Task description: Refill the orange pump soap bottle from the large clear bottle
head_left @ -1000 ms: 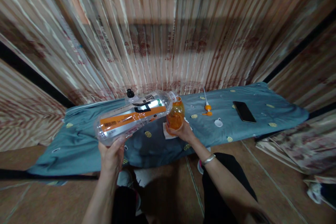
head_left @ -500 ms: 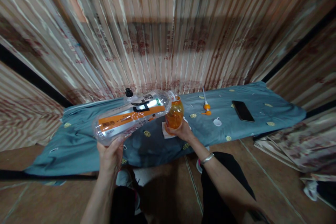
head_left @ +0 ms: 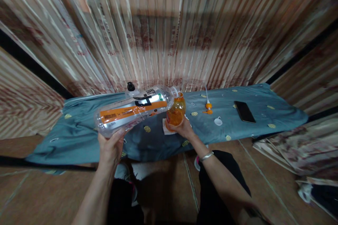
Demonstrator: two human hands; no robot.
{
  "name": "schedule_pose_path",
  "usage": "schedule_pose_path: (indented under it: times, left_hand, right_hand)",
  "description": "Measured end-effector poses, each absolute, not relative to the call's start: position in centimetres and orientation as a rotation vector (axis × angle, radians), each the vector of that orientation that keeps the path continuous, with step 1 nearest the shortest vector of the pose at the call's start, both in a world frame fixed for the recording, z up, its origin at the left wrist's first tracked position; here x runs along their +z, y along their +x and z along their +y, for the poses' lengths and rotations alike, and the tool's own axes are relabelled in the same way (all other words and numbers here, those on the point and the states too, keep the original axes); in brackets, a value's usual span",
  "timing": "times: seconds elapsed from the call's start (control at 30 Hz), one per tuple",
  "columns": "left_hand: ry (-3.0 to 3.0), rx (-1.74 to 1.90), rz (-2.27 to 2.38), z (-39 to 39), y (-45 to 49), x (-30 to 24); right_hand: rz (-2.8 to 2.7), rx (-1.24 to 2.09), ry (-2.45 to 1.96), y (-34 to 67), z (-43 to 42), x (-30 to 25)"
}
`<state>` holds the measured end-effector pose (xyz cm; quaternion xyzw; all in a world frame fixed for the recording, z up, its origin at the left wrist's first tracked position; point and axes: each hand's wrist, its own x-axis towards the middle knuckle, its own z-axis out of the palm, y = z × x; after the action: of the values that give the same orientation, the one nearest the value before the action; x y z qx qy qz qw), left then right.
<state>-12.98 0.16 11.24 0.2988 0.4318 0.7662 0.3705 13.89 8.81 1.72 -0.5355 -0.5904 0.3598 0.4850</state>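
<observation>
My left hand (head_left: 112,145) grips the lower end of a big clear plastic bottle (head_left: 124,114) with an orange and silver label. The bottle is tipped nearly level, its mouth at the rim of a small orange see-through bottle (head_left: 176,112). Around the lower part of that orange bottle my right hand (head_left: 185,129) is closed. A white tissue (head_left: 167,128) lies under or beside the orange bottle. Behind the clear bottle shows a black cap (head_left: 130,86) on another clear container, mostly hidden.
An orange pump head (head_left: 208,107) with a thin white tube lies to the right on the blue-green cloth (head_left: 79,133). Farther right is a black phone (head_left: 244,111). Striped curtains (head_left: 158,49) hang behind, and dark poles (head_left: 303,52) slope at both sides.
The clear bottle's mouth has shifted slightly right, further over the orange bottle's opening. Both hands keep their grips, and the camera view has moved a little.
</observation>
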Motion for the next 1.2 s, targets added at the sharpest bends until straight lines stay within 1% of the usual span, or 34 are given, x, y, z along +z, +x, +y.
schedule_pose_path:
  times: [0.23,0.9,1.2]
  left_hand:
    - [0.759,1.972,1.100,0.2,-12.9,11.0]
    - [0.733,2.001,1.117,0.1,-12.8,11.5]
    - [0.757,2.010,1.109,0.4,-12.8,11.5]
  right_hand:
    - [-1.392,1.000,-1.353,14.5,9.0,1.5]
    - [-1.413,0.953,-1.317,14.7,9.3,0.7]
    - [-1.389,0.983,-1.293,14.6,9.3,0.9]
